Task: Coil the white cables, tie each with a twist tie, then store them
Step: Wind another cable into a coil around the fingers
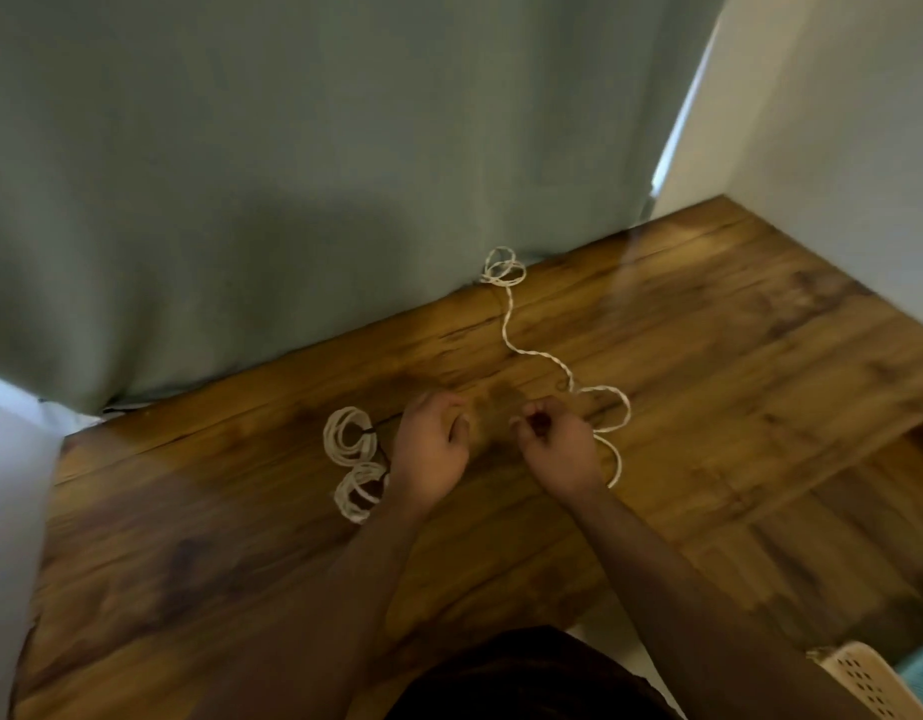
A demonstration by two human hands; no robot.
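Head view shows your right hand with its grip narrow, fingers curled in as if pinching something thin; blur hides whether that is a twist tie or the near end of the loose white cable, so you cannot tell what it holds. Your left hand is curled the same way, its contents equally unclear. From the right hand the loose cable runs outward: it loops just beside that hand on its right, then snakes away across the bench toward the green curtain, ending in a small tangle at the far edge. Its long axis points away from you, so the right hand is nearer. Two tied coils lie just beside your left hand.
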